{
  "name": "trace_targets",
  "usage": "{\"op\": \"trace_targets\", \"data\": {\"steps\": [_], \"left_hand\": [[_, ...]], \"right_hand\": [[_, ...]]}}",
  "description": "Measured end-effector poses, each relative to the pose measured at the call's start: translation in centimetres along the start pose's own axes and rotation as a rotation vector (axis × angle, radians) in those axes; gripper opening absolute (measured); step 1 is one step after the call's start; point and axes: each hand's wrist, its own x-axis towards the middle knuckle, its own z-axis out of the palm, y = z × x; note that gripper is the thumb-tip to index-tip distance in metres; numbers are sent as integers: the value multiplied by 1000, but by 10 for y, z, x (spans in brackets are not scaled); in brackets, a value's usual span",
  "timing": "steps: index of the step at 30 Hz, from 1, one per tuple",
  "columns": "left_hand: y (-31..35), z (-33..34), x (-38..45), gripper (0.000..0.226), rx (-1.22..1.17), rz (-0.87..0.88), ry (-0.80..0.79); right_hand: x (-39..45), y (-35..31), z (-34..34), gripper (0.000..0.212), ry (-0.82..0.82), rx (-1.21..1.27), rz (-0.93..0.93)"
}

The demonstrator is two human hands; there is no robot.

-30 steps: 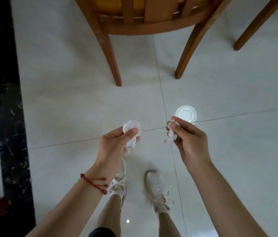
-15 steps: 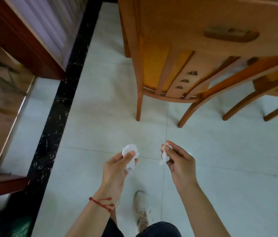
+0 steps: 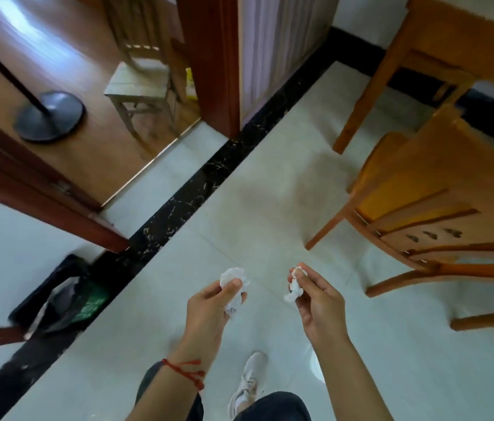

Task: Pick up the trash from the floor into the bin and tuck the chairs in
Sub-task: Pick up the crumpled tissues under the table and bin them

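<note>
My left hand (image 3: 209, 308) pinches a crumpled white tissue (image 3: 233, 278) between thumb and fingers, held over the pale tiled floor. My right hand (image 3: 318, 302) pinches a smaller crumpled white paper scrap (image 3: 295, 285) at about the same height. A black bin (image 3: 57, 296) with a dark liner and a green patch inside stands on the floor to my lower left, against the wall by the doorway. An orange wooden chair (image 3: 427, 202) stands to my right, pulled out from the wooden table (image 3: 467, 41) behind it.
A black marble strip (image 3: 197, 183) runs diagonally across the floor. Beyond it an open doorway shows a wood-floored room with a small pale chair (image 3: 139, 83) and a round black stand base (image 3: 48, 115). A white round lid (image 3: 317, 367) lies on the floor beside my right forearm. My shoe (image 3: 248, 381) is below.
My view has swung left: the bin and the doorway have come into sight, and the chair has shifted to the right. Both hands keep holding their tissues as I step.
</note>
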Motion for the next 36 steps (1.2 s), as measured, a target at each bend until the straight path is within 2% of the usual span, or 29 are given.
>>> {"op": "trace_targets", "data": {"steps": [8,13,19,24,29,36], "left_hand": [[35,-118,-21,28,-184,95,190],[50,-208,-34,21,-324,123,260],[81,-332,-39,27,-443,136,378],[112,-420,-31,15,-482,166,457],[120,-472,-17,21,-468,177,507],[101,-506,31,24,-410,115,573]], "right_hand": [[-39,59,111,15,-193,-180,69],[-69,121,182,14,-294,-289,97],[-113,209,263,13,-359,-408,124],[-142,275,321,14,-415,-525,179],[-142,324,362,16,-442,-596,204],[-92,381,394,19,-429,-677,220]]}}
